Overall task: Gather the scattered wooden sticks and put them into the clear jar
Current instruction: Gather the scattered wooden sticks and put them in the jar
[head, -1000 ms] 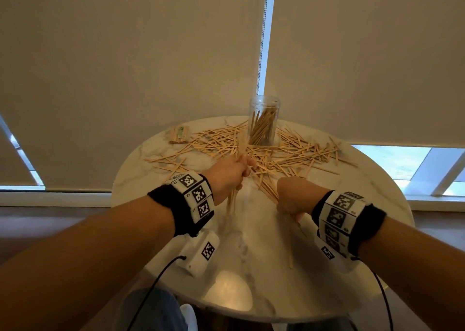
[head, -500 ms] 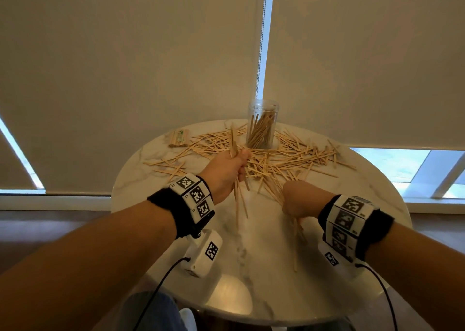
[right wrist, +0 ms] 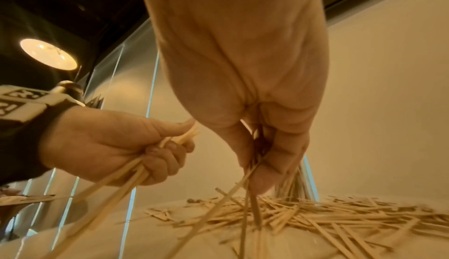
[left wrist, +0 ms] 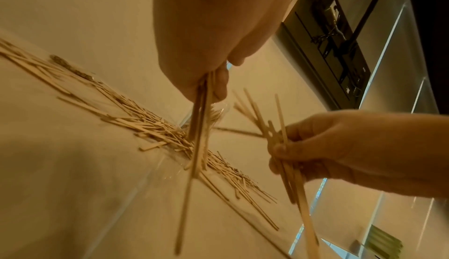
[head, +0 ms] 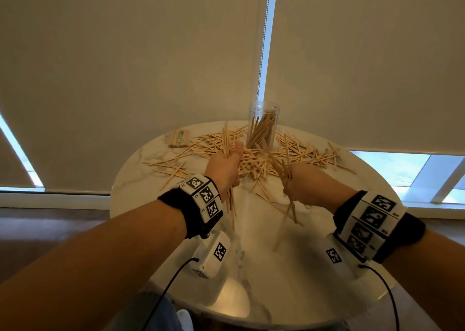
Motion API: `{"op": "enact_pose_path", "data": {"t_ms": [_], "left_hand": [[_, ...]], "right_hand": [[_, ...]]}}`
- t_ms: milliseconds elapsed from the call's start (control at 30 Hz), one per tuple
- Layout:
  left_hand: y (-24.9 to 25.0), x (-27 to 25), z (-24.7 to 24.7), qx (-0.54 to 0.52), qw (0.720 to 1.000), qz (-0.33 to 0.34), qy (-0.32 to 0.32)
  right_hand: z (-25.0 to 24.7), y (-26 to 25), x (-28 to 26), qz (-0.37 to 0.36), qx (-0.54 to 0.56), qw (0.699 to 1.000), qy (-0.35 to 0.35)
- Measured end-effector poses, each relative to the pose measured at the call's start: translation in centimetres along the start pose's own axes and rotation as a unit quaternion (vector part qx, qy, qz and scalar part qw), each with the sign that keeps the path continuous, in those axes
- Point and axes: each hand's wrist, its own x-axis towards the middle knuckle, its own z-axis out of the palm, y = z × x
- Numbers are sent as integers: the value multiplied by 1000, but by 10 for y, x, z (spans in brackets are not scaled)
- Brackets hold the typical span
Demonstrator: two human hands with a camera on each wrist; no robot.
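Observation:
Many thin wooden sticks [head: 297, 152] lie scattered across the far half of a round marble table [head: 289, 268]. A clear jar [head: 261, 124] stands upright at the back, partly filled with sticks. My left hand [head: 224, 164] grips a small bundle of sticks [head: 226, 142] nearly upright, lifted above the table, just left of the jar. My right hand [head: 302, 185] holds another bundle [head: 289, 212] at a slant, its ends splayed. The wrist views show the fingers of my left hand [right wrist: 160, 157] and right hand [left wrist: 303, 148] curled round the sticks.
A wrapped packet of sticks [head: 180, 138] lies at the table's back left. Beige roller blinds hang close behind the table, with window strips [head: 392, 169] low at the right and left. The near half of the table holds few sticks.
Both hands have lifted off the table with their bundles. The left bundle has swung upright and the right hand has risen with its sticks.

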Motion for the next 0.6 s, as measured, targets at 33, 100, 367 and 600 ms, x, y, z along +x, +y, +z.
{"op": "enact_pose_path", "data": {"t_ms": [33, 100, 367, 600], "left_hand": [[0, -1, 0, 18, 1000, 9, -3], [1, -3, 3, 14, 998, 13, -56], [8, 3, 16, 24, 990, 21, -134], [8, 24, -13, 40, 996, 76, 18]], "right_hand": [[-2, -3, -1, -7, 28, 999, 19], [-4, -13, -4, -37, 59, 996, 52], [8, -45, -7, -115, 73, 985, 107], [16, -34, -4, -141, 62, 982, 110]]}}
